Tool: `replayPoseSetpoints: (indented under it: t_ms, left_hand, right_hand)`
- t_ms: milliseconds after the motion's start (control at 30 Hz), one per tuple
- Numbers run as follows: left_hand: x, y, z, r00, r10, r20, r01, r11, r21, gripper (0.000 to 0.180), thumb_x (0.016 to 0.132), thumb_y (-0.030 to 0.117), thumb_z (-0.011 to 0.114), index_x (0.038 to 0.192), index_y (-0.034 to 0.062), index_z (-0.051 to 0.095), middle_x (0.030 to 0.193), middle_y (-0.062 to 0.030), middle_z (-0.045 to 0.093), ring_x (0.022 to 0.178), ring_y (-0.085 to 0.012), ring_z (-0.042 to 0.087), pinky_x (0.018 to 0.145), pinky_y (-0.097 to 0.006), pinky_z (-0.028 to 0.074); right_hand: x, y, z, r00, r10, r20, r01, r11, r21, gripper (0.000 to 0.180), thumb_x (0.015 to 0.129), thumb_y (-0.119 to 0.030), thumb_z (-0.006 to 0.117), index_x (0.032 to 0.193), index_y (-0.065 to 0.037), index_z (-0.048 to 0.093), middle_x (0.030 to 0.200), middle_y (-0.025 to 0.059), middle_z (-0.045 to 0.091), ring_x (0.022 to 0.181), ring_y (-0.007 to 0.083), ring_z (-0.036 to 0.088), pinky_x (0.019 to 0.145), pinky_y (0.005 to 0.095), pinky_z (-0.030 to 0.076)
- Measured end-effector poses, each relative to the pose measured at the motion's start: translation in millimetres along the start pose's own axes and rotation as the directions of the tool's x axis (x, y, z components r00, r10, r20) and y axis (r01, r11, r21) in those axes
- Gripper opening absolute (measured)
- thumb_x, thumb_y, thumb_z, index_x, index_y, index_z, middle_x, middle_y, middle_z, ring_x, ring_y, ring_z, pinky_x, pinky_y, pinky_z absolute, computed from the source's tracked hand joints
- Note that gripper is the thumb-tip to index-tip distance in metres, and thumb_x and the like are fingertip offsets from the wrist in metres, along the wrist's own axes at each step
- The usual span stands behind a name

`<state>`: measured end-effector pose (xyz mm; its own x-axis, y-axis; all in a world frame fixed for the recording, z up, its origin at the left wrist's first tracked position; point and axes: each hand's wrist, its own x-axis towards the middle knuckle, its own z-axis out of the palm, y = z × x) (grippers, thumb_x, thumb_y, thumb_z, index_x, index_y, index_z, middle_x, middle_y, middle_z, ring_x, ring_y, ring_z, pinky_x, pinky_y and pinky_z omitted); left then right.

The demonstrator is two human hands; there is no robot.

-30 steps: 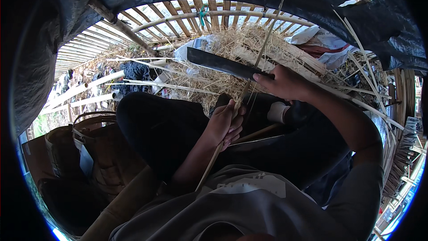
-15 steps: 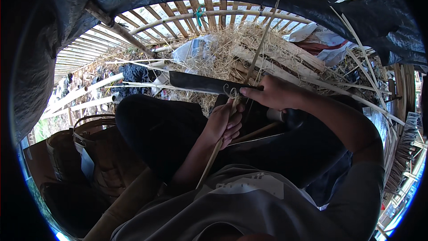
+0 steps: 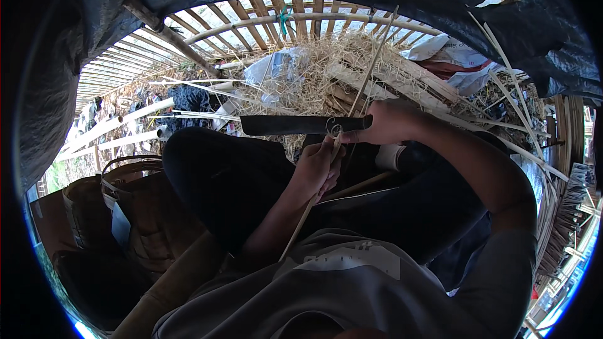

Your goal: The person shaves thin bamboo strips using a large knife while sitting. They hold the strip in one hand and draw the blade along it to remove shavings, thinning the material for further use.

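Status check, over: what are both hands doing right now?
Right hand grips big knife, blade level. Left hand holds thin bamboo strip against the blade. Shaving curl at the edge; straw pile behind.

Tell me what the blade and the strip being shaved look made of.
Knife blade in the right hand: dark, dull metal, likely steel, flat and matte. Thin strip in the left hand: pale tan, straight-grained, probably bamboo; a curled shaving sits at the blade.

Single head-worn fisheye, looking down, close over lap; rim bends.
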<state>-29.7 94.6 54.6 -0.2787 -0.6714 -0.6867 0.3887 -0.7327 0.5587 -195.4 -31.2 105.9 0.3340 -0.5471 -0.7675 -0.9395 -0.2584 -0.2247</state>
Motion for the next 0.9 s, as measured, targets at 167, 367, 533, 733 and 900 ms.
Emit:
replayPoseSetpoints:
  t_ms: [167,367,533,733,900]
  left_hand:
    - [5.3,-8.1,1.8,1.0,0.008,0.021,-0.008,1.0,0.029,0.044,0.108,0.037,0.031,0.09,0.003,0.052,0.051,0.0034,0.036,0.032,-0.0067,0.029,0.031,-0.024,0.024]
    - [5.7,-9.7,4.6,1.0,-0.016,0.023,0.015,0.999,0.041,0.044,0.108,0.038,0.03,0.091,0.0033,0.052,0.051,0.0037,0.035,0.032,-0.0066,0.028,0.031,-0.024,0.024]
    - [-2.8,2.9,3.0,0.996,0.002,0.091,0.008,0.994,-0.107,0.041,0.108,0.035,0.029,0.092,0.0048,0.052,0.05,0.0039,0.033,0.031,-0.007,0.028,0.03,-0.023,0.023]
    - [-0.7,4.0,-7.3,0.967,-0.031,0.251,0.104,0.953,-0.283,0.034,0.108,0.033,0.029,0.096,0.0083,0.049,0.05,0.0069,0.035,0.031,-0.0047,0.029,0.029,-0.021,0.023]
    - [1.1,1.1,-8.9,0.872,0.071,0.485,0.249,0.787,-0.564,0.028,0.107,0.031,0.031,0.097,0.0094,0.047,0.05,0.0088,0.036,0.032,-0.0024,0.035,0.029,-0.018,0.029]
  right_hand:
    - [1.9,1.4,4.4,0.978,-0.157,-0.138,0.163,0.986,0.03,0.079,0.072,-0.076,0.068,0.076,0.003,0.066,0.068,0.0163,0.066,0.068,0.0281,0.069,0.066,0.0394,0.054]
    - [9.8,-1.8,15.4,0.939,-0.105,-0.327,0.142,0.986,0.09,0.069,0.073,-0.063,0.076,0.077,0.005,0.066,0.065,0.0153,0.065,0.063,0.025,0.068,0.06,0.0361,0.053]
    - [13.8,9.5,-6.6,0.977,-0.043,-0.21,0.102,0.955,0.278,0.071,0.07,-0.067,0.076,0.069,0.003,0.062,0.061,0.0104,0.062,0.058,0.0203,0.065,0.055,0.0359,0.05]
    - [2.4,38.8,-34.1,0.799,-0.253,-0.546,0.395,0.905,0.159,0.037,0.073,-0.019,0.076,0.099,0.004,0.061,0.085,0.0138,0.066,0.078,0.0199,0.064,0.071,0.0345,0.049]
    - [21.2,68.4,-32.2,0.715,-0.35,-0.605,0.46,0.887,0.031,0.037,0.07,-0.012,0.077,0.1,0.0,0.059,0.083,0.014,0.065,0.079,0.0232,0.066,0.071,0.0366,0.049]
